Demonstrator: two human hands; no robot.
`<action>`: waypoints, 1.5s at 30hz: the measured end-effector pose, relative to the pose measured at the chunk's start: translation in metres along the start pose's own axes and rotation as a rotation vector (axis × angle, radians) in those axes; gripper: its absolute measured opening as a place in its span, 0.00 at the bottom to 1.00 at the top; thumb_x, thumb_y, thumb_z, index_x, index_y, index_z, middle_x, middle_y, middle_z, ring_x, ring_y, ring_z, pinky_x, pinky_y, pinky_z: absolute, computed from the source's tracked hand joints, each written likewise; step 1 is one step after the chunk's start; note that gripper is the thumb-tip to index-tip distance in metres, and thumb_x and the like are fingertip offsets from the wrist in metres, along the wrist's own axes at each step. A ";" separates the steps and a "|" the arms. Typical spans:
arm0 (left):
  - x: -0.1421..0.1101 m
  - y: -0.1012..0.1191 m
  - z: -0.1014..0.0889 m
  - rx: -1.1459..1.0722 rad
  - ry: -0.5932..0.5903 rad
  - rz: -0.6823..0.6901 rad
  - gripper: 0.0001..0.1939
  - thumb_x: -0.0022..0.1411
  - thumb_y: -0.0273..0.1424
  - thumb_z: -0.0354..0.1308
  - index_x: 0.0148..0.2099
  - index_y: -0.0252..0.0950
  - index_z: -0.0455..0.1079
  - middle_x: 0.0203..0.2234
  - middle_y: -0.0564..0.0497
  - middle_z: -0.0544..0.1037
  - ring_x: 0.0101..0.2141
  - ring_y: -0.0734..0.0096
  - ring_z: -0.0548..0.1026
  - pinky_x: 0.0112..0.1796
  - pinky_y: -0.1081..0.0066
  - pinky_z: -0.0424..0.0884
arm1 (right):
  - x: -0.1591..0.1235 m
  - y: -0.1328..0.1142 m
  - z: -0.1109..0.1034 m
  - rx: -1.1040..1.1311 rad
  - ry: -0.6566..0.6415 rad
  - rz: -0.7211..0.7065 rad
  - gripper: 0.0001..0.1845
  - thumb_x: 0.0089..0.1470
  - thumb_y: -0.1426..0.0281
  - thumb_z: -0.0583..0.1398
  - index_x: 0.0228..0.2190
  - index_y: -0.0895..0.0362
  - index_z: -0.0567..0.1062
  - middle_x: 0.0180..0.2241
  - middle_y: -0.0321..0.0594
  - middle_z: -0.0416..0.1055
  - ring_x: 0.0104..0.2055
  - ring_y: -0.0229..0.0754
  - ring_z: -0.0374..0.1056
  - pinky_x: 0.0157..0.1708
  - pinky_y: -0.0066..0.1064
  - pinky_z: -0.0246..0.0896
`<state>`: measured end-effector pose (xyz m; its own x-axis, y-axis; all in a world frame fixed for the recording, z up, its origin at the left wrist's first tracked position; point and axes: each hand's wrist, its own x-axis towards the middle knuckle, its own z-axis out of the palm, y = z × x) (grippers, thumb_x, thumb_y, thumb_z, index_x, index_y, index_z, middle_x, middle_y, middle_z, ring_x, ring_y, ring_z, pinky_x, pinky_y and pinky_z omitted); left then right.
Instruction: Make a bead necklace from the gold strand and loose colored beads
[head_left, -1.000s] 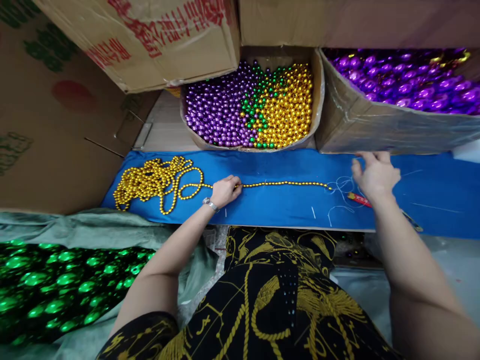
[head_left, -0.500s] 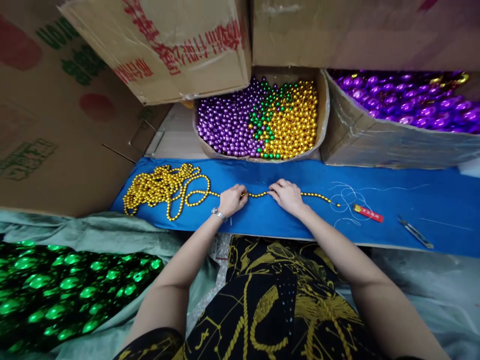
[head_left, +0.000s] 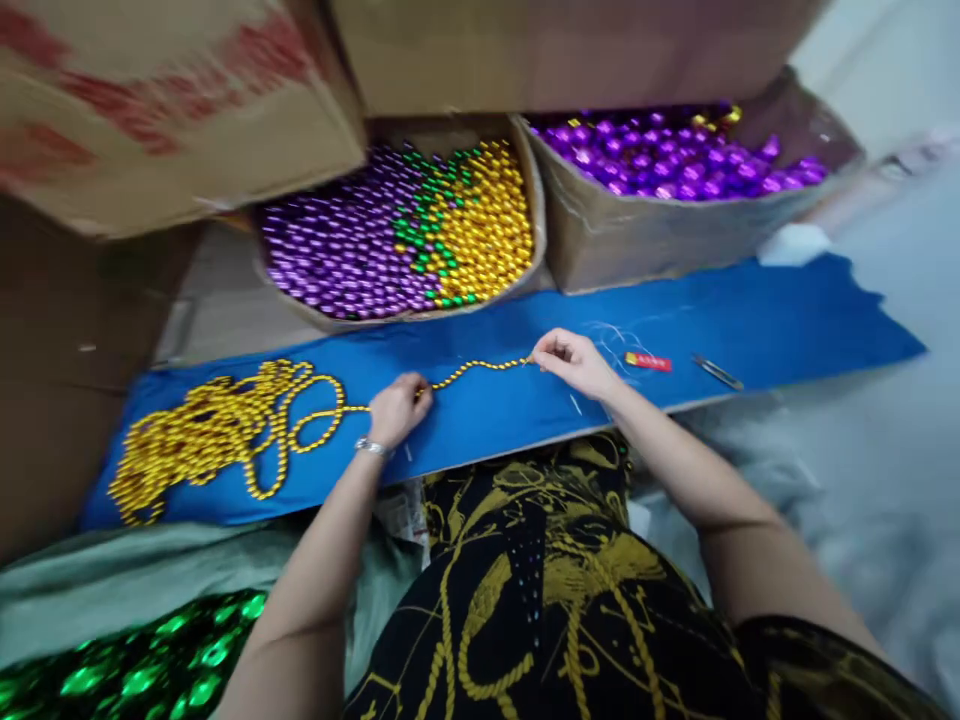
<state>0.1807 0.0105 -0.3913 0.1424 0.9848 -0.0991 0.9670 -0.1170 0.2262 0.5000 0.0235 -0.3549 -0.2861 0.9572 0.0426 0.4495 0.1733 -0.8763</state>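
Observation:
A long string of gold beads [head_left: 480, 368] lies on a blue board [head_left: 750, 320], with most of it heaped in loops [head_left: 217, 425] at the left. My left hand [head_left: 396, 408], a watch on its wrist, is closed on the string where the heap ends. My right hand [head_left: 574, 360] pinches the string's free end a short way to the right. Between the hands the string curves slightly above the board. Thin white thread [head_left: 615, 335] trails beside my right hand.
A red lighter [head_left: 649, 362] and small clippers [head_left: 718, 372] lie on the board, right of my hands. Behind it stand a carton of purple, green and gold beads [head_left: 397, 240] and a carton of large purple beads [head_left: 675, 165]. Green beads [head_left: 150, 660] lie lower left.
My right hand came back from the board's right part, took the string near my left hand, then slid right to its end. The view has swung and tilted.

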 end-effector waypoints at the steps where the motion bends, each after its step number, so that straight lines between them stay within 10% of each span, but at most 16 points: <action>1: 0.001 -0.001 0.001 0.007 0.006 -0.001 0.13 0.66 0.36 0.48 0.43 0.37 0.71 0.41 0.46 0.78 0.37 0.64 0.75 0.30 0.72 0.60 | -0.019 0.002 -0.020 0.034 -0.102 0.016 0.20 0.56 0.52 0.58 0.36 0.58 0.72 0.30 0.37 0.72 0.30 0.35 0.65 0.32 0.28 0.62; 6: 0.009 -0.003 0.001 0.006 -0.028 -0.024 0.15 0.63 0.41 0.49 0.42 0.38 0.71 0.37 0.46 0.78 0.35 0.61 0.75 0.27 0.71 0.56 | -0.116 0.028 -0.096 -0.351 -0.637 0.357 0.10 0.54 0.63 0.60 0.32 0.55 0.77 0.26 0.34 0.73 0.27 0.34 0.65 0.30 0.26 0.58; 13: 0.002 0.009 -0.023 -0.210 0.063 0.003 0.12 0.61 0.38 0.48 0.36 0.37 0.68 0.27 0.50 0.75 0.28 0.69 0.70 0.29 0.72 0.58 | -0.134 0.036 -0.105 -0.829 -0.643 0.421 0.10 0.50 0.65 0.62 0.21 0.56 0.78 0.23 0.48 0.74 0.28 0.48 0.71 0.30 0.36 0.60; 16: -0.001 0.013 -0.036 -0.414 0.145 0.080 0.11 0.61 0.37 0.48 0.34 0.36 0.65 0.25 0.52 0.72 0.27 0.72 0.68 0.31 0.73 0.61 | -0.089 0.008 -0.071 -0.645 -0.659 0.027 0.14 0.60 0.62 0.55 0.36 0.50 0.80 0.32 0.40 0.78 0.34 0.44 0.74 0.34 0.33 0.63; 19: -0.006 0.020 -0.046 -0.567 0.158 0.162 0.11 0.62 0.38 0.48 0.33 0.36 0.63 0.25 0.53 0.71 0.27 0.74 0.67 0.31 0.74 0.63 | -0.031 -0.025 -0.005 -0.506 -0.364 -0.339 0.18 0.65 0.62 0.50 0.46 0.51 0.77 0.45 0.42 0.77 0.45 0.44 0.72 0.48 0.38 0.63; 23: -0.014 0.024 -0.055 -0.613 0.145 0.241 0.10 0.63 0.37 0.49 0.33 0.36 0.62 0.24 0.54 0.69 0.25 0.76 0.65 0.29 0.74 0.63 | 0.035 -0.048 0.090 -0.405 -0.237 -0.498 0.23 0.63 0.63 0.55 0.57 0.56 0.68 0.57 0.50 0.68 0.58 0.49 0.63 0.56 0.43 0.58; 27: -0.019 0.003 -0.061 -0.491 0.185 0.213 0.09 0.64 0.34 0.47 0.33 0.37 0.61 0.25 0.54 0.69 0.26 0.75 0.66 0.30 0.74 0.63 | 0.063 -0.037 0.119 -0.428 -0.349 -0.514 0.14 0.66 0.64 0.51 0.45 0.53 0.74 0.40 0.41 0.76 0.43 0.41 0.71 0.46 0.34 0.62; 37: -0.010 -0.055 -0.047 -0.037 0.024 0.124 0.10 0.67 0.34 0.44 0.37 0.38 0.64 0.34 0.48 0.75 0.33 0.69 0.74 0.35 0.72 0.67 | 0.062 0.015 0.018 -0.769 -0.383 -0.433 0.18 0.66 0.59 0.49 0.38 0.51 0.75 0.38 0.37 0.74 0.37 0.38 0.70 0.37 0.28 0.57; 45: -0.026 -0.133 -0.079 0.189 0.095 -0.318 0.13 0.65 0.32 0.42 0.43 0.34 0.66 0.42 0.36 0.75 0.36 0.58 0.77 0.33 0.67 0.68 | 0.052 0.072 -0.099 -1.015 -0.123 -0.089 0.19 0.64 0.62 0.48 0.40 0.52 0.77 0.44 0.44 0.75 0.43 0.47 0.71 0.39 0.35 0.61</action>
<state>0.0321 0.0107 -0.3422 -0.1825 0.9823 -0.0433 0.9829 0.1833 0.0149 0.6011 0.1087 -0.3679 -0.4121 0.9110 -0.0119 0.9102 0.4111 -0.0505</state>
